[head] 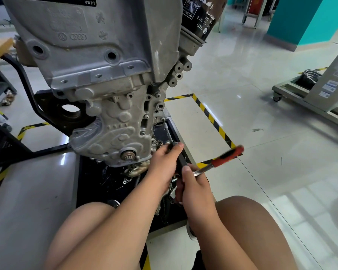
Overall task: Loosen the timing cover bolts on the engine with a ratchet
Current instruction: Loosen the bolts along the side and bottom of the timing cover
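Head: engine (113, 117) above black tray (90, 191) holding loose parts (127, 179).

Open floor (261, 152) right of the engine (113, 117); black stand arm (21, 78) crowds its left

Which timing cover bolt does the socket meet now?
The rightmost bolt, where the extension ends with its socket; the other bolts stand bare.

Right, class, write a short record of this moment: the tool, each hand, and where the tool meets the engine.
Tool: ratchet, red-and-black handle, on a long extension bar
Left hand: grips the extension bar
Right hand: grips the ratchet near its head; handle sticks out free
Contact: bar's far end sits at the right edge of the timing cover
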`<state>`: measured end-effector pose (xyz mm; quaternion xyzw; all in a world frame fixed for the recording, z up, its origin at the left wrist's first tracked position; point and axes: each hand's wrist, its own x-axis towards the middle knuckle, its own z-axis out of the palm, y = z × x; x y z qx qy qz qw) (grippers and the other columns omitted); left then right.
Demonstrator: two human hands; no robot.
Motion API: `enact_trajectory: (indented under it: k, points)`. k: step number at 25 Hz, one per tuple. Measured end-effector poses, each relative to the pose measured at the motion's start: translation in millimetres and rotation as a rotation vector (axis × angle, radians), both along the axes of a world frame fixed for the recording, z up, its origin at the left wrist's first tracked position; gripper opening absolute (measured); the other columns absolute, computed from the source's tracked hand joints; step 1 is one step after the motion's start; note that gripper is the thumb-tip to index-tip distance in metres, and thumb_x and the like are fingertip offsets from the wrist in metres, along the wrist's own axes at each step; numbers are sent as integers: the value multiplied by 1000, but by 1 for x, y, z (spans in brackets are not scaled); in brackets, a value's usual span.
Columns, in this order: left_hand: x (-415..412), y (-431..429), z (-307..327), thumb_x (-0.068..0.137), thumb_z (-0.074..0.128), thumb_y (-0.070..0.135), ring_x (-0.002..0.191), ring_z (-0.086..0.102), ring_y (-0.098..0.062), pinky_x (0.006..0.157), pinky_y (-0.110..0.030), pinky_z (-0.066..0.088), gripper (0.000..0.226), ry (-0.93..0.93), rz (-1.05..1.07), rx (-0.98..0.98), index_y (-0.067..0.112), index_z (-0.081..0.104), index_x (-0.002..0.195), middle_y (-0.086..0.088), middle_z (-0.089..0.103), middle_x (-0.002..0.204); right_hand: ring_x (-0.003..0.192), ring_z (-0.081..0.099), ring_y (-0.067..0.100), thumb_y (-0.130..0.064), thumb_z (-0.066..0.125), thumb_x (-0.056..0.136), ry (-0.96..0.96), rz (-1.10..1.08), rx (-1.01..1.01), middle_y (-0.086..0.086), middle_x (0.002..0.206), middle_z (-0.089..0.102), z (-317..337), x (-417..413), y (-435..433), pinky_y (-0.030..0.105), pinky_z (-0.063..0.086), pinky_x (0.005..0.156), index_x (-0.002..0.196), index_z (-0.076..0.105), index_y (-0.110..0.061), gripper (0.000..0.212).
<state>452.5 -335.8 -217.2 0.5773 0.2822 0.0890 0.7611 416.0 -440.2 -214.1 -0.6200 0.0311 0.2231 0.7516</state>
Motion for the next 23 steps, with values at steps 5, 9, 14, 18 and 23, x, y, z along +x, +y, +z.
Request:
enact_trajectory:
  k: [5,9,14,18,23]
  points:
    - [0,-3,-1,96,55,31,65,62,-20,61,-30,48,17,-3,-73,-91,16,63,95,-1,70,75,39,27,14,-57,37,96,532,45,389,-1,52,33,7,4,1,22,33,42,64,70,-21,58]
    - [-1,-7,-1,96,55,30,54,59,-15,56,-26,48,20,16,-36,-72,12,60,90,3,68,65,38,30,14,-50,42,97,426,-5,201,-2,49,36,4,2,0,23,33,42,72,61,-18,44]
    - [3,-10,3,92,59,38,50,58,-19,50,-26,48,28,61,77,31,14,63,79,3,65,57,72,53,-15,-44,52,92,-454,45,-593,-20,72,61,-7,-4,-9,10,37,51,91,44,-40,9]
    - [5,-12,6,94,55,42,47,56,-12,47,-21,42,32,87,72,83,13,62,85,7,62,52,46,49,9,-39,59,90,-91,-65,-176,-8,53,56,-6,-8,-6,27,41,54,72,57,-24,24]
    - [3,-15,12,98,48,43,45,56,-14,49,-22,41,36,96,-28,-195,12,61,83,-1,61,57,35,30,13,-55,38,97,542,-8,339,-1,47,37,12,-5,-4,21,32,38,69,56,-13,54]
